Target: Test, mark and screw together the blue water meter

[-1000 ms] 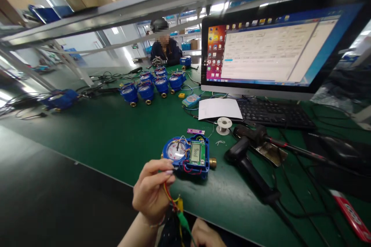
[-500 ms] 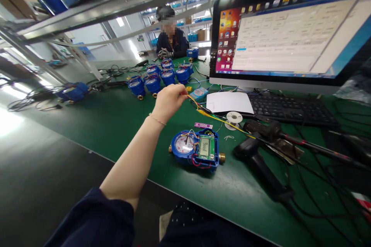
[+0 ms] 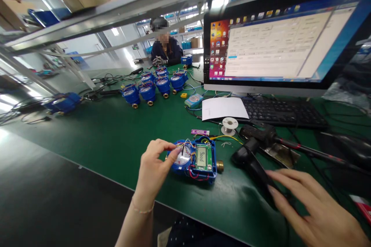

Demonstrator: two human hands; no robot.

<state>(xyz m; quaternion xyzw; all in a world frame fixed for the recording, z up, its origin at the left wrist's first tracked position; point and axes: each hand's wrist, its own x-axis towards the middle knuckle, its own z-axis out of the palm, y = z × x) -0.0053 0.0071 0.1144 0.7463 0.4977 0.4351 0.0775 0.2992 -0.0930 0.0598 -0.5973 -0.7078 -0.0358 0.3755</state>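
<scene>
An opened blue water meter (image 3: 185,175) lies before me, its round dial on the left and a circuit board with a lit display (image 3: 202,157) on the right. Over the dial's left edge, thumb and forefinger of my left hand (image 3: 155,166) are pinched together beside thin wires. What sits between those fingertips is too small to make out. My right hand (image 3: 315,204) reaches over the handle of a black barcode scanner (image 3: 252,162), fingers apart, with thumb and forefinger tips at the handle. A yellow lead (image 3: 226,137) runs behind the meter toward the scanner.
Several blue meters (image 3: 147,90) stand further back. Behind the scanner are a solder spool (image 3: 230,125), a white paper (image 3: 224,108), a keyboard (image 3: 284,114) and a monitor (image 3: 275,46). A purple strip (image 3: 199,132) lies behind the meter. A person (image 3: 166,50) sits across the table.
My left hand came back from the far side, where it held the coloured leads, to the meter's dial. The leads now lie low behind the meter. My right hand has appeared at the scanner.
</scene>
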